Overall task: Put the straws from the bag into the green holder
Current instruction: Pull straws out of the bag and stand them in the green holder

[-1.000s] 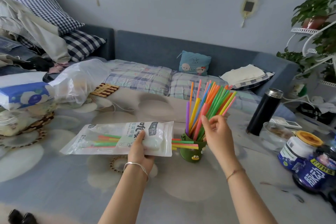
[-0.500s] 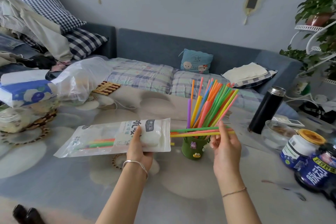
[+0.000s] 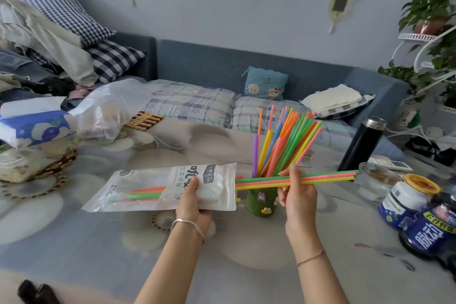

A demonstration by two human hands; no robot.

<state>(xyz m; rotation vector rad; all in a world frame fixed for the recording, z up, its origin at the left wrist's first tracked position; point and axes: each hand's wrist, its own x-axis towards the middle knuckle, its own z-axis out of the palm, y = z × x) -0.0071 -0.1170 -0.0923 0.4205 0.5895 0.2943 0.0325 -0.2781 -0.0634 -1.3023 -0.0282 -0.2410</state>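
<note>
Head view: left hand (image 3: 191,205) grips the bag (image 3: 162,186) level so the right hand (image 3: 297,191), pinching straws (image 3: 325,177), can slide them out beside the holder (image 3: 261,202).

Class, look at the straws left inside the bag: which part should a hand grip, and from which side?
Grip the ends nearest the bag's open right edge, coming from the right. The remaining straws lie lengthwise, so they slide straight out, as the right hand's bundle does.

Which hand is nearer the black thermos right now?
Right. The right hand holds straws whose tips reach toward the black thermos; the left hand grips the bag, farther away.
</note>
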